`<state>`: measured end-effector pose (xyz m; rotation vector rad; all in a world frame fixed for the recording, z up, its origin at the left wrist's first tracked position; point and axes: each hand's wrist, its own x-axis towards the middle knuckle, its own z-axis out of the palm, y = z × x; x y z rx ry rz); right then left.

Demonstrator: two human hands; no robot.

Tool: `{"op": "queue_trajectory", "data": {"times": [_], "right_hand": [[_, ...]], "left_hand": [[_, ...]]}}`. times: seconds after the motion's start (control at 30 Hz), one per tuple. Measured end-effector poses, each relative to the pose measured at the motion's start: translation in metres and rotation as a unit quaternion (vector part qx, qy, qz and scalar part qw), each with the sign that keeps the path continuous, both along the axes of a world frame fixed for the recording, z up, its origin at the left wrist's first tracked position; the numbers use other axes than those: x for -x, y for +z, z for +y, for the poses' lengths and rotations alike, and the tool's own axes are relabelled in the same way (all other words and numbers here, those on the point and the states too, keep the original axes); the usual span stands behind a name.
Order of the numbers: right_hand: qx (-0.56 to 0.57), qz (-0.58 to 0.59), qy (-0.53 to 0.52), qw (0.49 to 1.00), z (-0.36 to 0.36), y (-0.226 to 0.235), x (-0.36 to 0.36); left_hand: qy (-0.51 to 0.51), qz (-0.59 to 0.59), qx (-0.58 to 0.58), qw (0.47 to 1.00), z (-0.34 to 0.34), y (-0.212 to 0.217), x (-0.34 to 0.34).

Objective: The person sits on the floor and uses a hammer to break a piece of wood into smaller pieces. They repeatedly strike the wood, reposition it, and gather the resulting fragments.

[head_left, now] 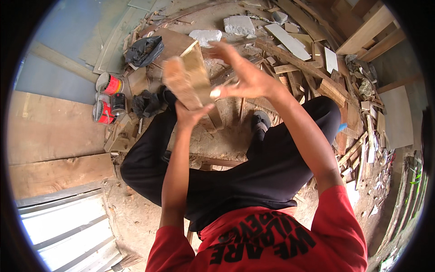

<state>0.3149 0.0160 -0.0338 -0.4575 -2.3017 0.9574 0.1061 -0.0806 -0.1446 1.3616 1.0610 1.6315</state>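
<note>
I judge inspection underway: left hand grips the wooden block at frame centre; right hand, fingers spread, must next steady it.

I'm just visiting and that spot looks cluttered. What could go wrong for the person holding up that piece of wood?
The wood block rests only on the left hand, while the right hand is spread open beside it; it could slip onto the legs below. Its rough surface might give splinters to bare hands. The scrap wood pile around the feet could trip or jab someone standing up.
</note>
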Motion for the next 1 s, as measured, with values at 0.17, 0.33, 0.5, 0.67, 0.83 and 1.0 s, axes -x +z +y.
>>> {"op": "queue_trajectory", "data": {"times": [0.17,0.33,0.5,0.67,0.83,1.0], "right_hand": [[0.058,-0.208,-0.056,0.975,0.000,-0.050,-0.004],[0.109,-0.311,-0.052,0.943,-0.052,-0.082,0.041],[0.114,-0.297,-0.044,0.947,-0.069,-0.098,0.050],[0.181,-0.247,0.003,0.952,-0.069,-0.127,0.050],[0.049,-0.271,-0.095,0.956,-0.061,-0.110,0.045],[-0.070,-0.364,-0.193,0.908,0.015,-0.040,0.024]], "left_hand": [[0.123,-0.164,-0.034,0.978,0.013,0.009,0.063],[0.087,-0.313,-0.007,0.946,0.006,-0.010,0.086],[0.069,-0.392,0.002,0.917,-0.019,-0.027,0.083],[0.099,-0.395,0.024,0.913,-0.031,-0.049,0.079],[0.027,-0.238,-0.031,0.970,-0.025,-0.041,0.094],[0.133,-0.023,0.044,0.990,-0.025,-0.006,0.097]]}}
